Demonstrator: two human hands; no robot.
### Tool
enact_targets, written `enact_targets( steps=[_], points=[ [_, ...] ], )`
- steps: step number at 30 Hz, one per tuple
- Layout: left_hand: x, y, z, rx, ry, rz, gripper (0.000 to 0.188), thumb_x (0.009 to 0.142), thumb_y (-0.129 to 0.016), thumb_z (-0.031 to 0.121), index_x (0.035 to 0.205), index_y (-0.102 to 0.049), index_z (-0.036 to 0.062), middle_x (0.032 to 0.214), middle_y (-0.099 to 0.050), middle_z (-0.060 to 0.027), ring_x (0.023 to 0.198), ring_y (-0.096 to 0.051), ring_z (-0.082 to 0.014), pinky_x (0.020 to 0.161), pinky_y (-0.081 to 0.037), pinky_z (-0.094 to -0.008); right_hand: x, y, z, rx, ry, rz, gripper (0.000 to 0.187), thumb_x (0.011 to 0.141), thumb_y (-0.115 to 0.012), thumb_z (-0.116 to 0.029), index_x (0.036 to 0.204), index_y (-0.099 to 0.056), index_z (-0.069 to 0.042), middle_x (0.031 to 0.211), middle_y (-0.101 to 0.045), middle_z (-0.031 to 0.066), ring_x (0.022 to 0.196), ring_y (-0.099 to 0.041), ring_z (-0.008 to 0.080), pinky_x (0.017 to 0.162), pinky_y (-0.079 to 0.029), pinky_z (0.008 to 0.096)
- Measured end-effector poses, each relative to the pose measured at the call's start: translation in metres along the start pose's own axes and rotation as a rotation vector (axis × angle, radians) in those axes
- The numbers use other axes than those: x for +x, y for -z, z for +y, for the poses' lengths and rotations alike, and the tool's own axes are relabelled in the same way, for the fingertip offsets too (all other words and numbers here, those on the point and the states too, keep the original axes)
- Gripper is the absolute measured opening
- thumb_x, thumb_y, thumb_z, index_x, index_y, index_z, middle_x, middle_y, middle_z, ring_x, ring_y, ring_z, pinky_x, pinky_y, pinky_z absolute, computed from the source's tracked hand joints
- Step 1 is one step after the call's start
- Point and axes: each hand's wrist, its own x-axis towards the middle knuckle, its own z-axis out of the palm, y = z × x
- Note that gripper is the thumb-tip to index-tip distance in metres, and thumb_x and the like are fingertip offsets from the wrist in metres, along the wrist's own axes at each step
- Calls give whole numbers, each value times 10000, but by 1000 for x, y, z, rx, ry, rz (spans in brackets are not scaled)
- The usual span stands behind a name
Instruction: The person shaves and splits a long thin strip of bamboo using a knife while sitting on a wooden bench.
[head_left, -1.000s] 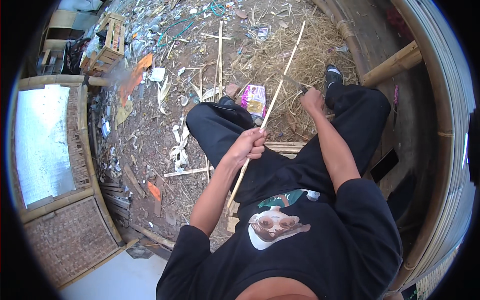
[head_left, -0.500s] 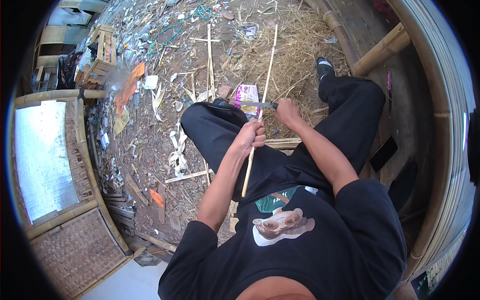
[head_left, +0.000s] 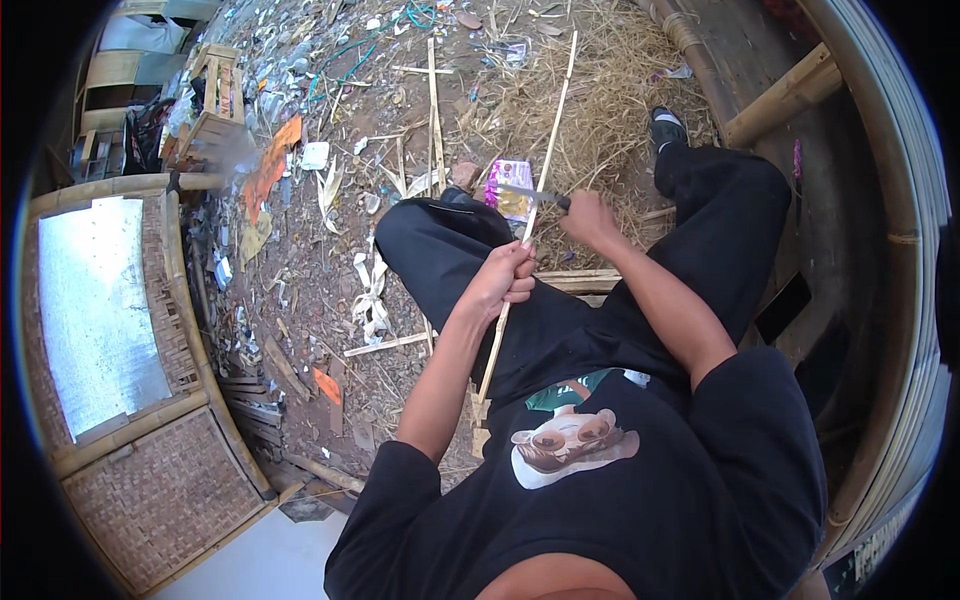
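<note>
Since a second ago my knife (head_left: pixel 520 191) has swung in nearer my left fingers (head_left: pixel 522 285) and now crosses the bamboo strip (head_left: pixel 556 125) just above them. Those are curled tight round the strip; my right fingers (head_left: pixel 586 212) are closed on the knife. The strip remains one long piece; how much is shaved, I cannot tell. Beyond my left fingers lies a pink packet (head_left: pixel 513 206); below them, my trousers (head_left: pixel 425 240) crowd the strip's lower end.
</note>
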Motion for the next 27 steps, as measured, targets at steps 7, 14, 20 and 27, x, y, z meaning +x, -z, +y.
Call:
enact_targets(
  steps=[7, 14, 20, 27],
  points=[
    [17, 6, -19, 1, 59, 58, 198, 998, -393, 210, 831, -435, 112, 545, -262, 64, 377, -193, -21, 312, -155, -193, -7, -6, 1, -68, 45, -73, 200, 703, -623, -130, 829, -656, 22, 840, -643, 260, 834, -638, 420, 753, -514, 491],
    [22, 9, -16, -19, 63, 43, 206, 1000, -385, 213, 821, -418, 116, 547, -267, 63, 377, -201, -27, 316, -159, -200, 17, -26, 16, -78, -18, 11, 175, 722, -579, -101, 806, -672, 22, 832, -650, 254, 835, -649, 405, 744, -524, 474],
    [7, 7, -11, -39, 95, 43, 208, 1000, -388, 230, 822, -411, 126, 551, -274, 61, 378, -201, -30, 319, -162, -208, 47, -23, 26, -87, -30, 55, 204, 761, -543, -97, 864, -679, 16, 859, -656, 246, 857, -653, 392, 749, -530, 456],
    [-52, 7, -11, -133, 97, 45, 152, 995, -399, 200, 874, -445, 121, 555, -259, 78, 379, -197, -6, 313, -131, -181, 74, -10, 40, -124, -133, 75, 182, 806, -567, -134, 885, -678, -13, 902, -662, 222, 907, -647, 370, 768, -520, 446]
  ],
)
